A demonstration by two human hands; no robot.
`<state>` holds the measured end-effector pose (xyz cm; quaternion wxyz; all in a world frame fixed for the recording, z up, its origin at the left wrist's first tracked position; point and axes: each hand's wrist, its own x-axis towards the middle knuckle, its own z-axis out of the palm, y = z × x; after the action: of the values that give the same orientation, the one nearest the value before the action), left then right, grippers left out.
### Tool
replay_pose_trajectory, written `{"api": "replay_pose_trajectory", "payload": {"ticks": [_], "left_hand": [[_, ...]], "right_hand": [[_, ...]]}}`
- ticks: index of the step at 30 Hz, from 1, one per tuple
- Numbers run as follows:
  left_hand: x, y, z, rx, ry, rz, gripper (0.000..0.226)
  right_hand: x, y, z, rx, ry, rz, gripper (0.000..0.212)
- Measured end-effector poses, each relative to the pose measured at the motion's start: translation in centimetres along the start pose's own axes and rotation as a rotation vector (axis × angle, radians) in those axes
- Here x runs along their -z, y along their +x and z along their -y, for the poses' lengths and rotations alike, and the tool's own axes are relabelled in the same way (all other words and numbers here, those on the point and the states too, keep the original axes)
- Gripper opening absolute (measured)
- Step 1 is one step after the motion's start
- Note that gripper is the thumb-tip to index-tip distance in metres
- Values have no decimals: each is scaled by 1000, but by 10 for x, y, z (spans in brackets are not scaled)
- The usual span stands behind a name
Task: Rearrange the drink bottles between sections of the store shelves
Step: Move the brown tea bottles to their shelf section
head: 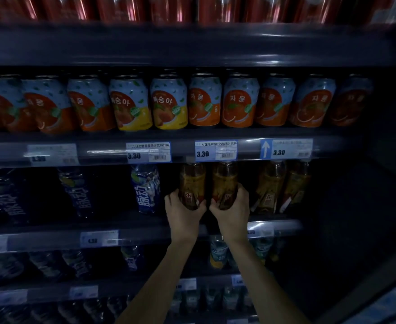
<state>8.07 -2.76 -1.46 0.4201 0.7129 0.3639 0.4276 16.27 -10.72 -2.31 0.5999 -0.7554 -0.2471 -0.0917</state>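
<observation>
Gripping near shelf (145,232) front edge, left hand (184,213) wraps curled fingers round left bottle (191,181), right hand (231,213) round right bottle (225,178), both low; probably full, heavy, stiff, slick

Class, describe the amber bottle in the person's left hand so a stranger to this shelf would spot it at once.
Find the row of fruit cans. On the shelf below, the amber bottle stands leftmost of its kind, right beside the blue bottle. The left hand grips it; the right hand grips the neighbouring amber bottle.
</observation>
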Motion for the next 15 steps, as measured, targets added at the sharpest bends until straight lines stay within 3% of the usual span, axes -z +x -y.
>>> {"api": "replay_pose_trajectory", "payload": {"ticks": [8, 15], "left_hand": [[5, -4, 4, -5, 13, 37, 85], [10, -5, 12, -42, 79, 51, 69]], "right_hand": [[3, -7, 2, -66, -12, -30, 83], [3, -13, 2, -93, -98, 24, 81]]}}
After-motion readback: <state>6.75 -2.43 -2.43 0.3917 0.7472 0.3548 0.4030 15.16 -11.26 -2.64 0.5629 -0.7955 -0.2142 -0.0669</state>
